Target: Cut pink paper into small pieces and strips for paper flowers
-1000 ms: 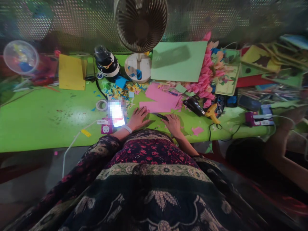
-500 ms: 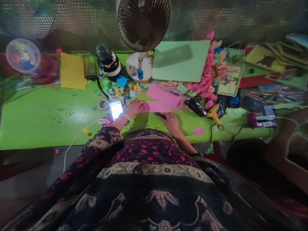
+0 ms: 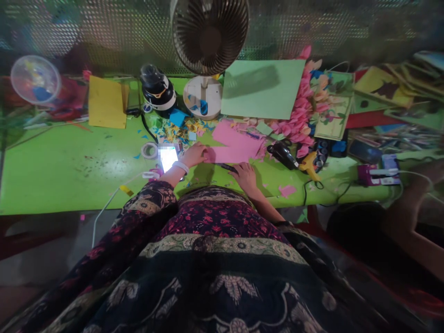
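A strip of pink paper [image 3: 231, 154] lies flat on the green table, its lower edge towards me. At its left end, my left hand [image 3: 194, 155] is closed with bent fingers on the paper. My right hand [image 3: 245, 178] is closed around a slim black tool [image 3: 227, 166], just below the strip's lower edge. The tool points left; its exact kind is too small to make out. A larger piece of pink paper [image 3: 225, 132] lies behind the strip. Beside my left wrist glows a phone [image 3: 169, 159].
A fan [image 3: 210, 39] stands at the back beside a dark bottle [image 3: 158, 92]. Paper scraps [image 3: 180, 130] and pink paper petals [image 3: 300, 111] litter the table. Right of my hand lie a black-handled tool [image 3: 282, 154] and a yellow glue gun [image 3: 310, 166]. Another person's arm [image 3: 412, 203] is at far right.
The black tool has moved slightly left along the strip's lower edge with my right hand, and more of its tip shows. My left hand stays on the strip. The view has shifted a little.
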Action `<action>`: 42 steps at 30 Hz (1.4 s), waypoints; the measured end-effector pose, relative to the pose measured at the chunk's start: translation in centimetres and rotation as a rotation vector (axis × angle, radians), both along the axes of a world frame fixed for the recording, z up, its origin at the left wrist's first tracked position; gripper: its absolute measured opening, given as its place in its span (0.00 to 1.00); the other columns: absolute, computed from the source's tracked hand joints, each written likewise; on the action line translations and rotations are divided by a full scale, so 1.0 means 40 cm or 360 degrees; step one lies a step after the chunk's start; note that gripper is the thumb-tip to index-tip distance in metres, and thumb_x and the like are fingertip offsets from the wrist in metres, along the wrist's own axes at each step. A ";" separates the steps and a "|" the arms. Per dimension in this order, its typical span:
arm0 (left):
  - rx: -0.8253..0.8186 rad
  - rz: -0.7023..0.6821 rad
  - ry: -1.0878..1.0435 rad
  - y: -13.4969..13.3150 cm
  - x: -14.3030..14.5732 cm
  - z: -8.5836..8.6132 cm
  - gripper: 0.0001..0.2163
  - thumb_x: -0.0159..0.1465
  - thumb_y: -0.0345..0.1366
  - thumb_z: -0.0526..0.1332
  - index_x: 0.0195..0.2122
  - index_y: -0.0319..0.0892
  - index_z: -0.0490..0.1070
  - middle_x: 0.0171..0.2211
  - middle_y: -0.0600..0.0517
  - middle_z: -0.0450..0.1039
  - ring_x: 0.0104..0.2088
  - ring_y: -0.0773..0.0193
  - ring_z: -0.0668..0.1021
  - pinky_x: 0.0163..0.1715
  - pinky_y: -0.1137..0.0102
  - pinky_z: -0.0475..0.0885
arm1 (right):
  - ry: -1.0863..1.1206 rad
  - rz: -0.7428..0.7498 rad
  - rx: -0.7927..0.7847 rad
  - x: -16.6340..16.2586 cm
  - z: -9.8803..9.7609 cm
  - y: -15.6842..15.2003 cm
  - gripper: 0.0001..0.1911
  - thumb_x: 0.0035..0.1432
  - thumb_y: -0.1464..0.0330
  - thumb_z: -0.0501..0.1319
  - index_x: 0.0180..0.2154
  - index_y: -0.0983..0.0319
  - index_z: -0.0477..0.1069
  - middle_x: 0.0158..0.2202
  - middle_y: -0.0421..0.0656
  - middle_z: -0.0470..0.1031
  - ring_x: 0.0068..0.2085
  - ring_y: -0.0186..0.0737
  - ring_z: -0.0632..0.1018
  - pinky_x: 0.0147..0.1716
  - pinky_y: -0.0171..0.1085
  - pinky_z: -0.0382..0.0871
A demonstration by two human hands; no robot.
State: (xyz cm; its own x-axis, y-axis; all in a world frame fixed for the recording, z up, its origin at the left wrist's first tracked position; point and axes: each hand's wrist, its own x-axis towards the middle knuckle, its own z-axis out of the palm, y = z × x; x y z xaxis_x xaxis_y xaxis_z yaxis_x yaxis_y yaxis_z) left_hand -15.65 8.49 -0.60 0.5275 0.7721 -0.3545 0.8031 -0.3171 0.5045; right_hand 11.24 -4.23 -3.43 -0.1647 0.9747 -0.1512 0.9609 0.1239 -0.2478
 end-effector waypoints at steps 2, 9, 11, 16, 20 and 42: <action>-0.0004 0.0003 -0.0011 0.006 -0.001 -0.005 0.13 0.64 0.34 0.66 0.49 0.39 0.77 0.52 0.42 0.74 0.51 0.52 0.78 0.56 0.60 0.74 | -0.0020 -0.0023 -0.0006 -0.007 0.001 0.002 0.17 0.71 0.56 0.61 0.52 0.59 0.78 0.48 0.52 0.75 0.51 0.54 0.71 0.48 0.45 0.63; -0.0036 -0.0013 0.0057 0.034 0.003 -0.009 0.08 0.66 0.33 0.64 0.45 0.39 0.79 0.48 0.43 0.76 0.49 0.53 0.80 0.53 0.63 0.74 | 0.0020 0.0004 0.0051 -0.045 -0.004 0.009 0.16 0.71 0.56 0.60 0.50 0.58 0.78 0.47 0.52 0.76 0.50 0.54 0.72 0.48 0.45 0.64; -0.0066 0.0000 0.0024 0.035 0.004 -0.006 0.09 0.67 0.33 0.64 0.46 0.39 0.79 0.48 0.43 0.77 0.47 0.55 0.80 0.53 0.64 0.75 | 0.0025 0.0010 0.0052 -0.044 -0.003 0.003 0.16 0.71 0.55 0.59 0.50 0.58 0.78 0.47 0.52 0.76 0.50 0.54 0.72 0.48 0.45 0.64; -0.0090 0.0019 0.0001 0.037 0.005 -0.005 0.08 0.67 0.34 0.65 0.44 0.40 0.80 0.47 0.44 0.77 0.44 0.56 0.81 0.51 0.64 0.76 | -0.0001 0.0025 0.0023 -0.055 0.005 0.008 0.18 0.72 0.55 0.59 0.51 0.58 0.78 0.47 0.52 0.76 0.50 0.54 0.71 0.48 0.45 0.63; -0.0075 -0.0001 0.0026 0.041 0.007 -0.004 0.08 0.67 0.36 0.65 0.43 0.40 0.80 0.47 0.44 0.78 0.44 0.56 0.81 0.50 0.65 0.76 | -0.0022 0.0077 -0.0019 -0.075 0.011 0.024 0.19 0.72 0.54 0.58 0.53 0.59 0.78 0.47 0.53 0.76 0.50 0.54 0.70 0.47 0.44 0.62; -0.0004 0.0070 0.0078 0.008 0.010 0.026 0.09 0.66 0.35 0.65 0.46 0.40 0.77 0.51 0.42 0.75 0.53 0.50 0.78 0.54 0.62 0.72 | 0.0121 0.0366 -0.0211 -0.120 0.041 -0.035 0.22 0.71 0.52 0.60 0.54 0.60 0.78 0.50 0.52 0.78 0.51 0.52 0.74 0.52 0.45 0.65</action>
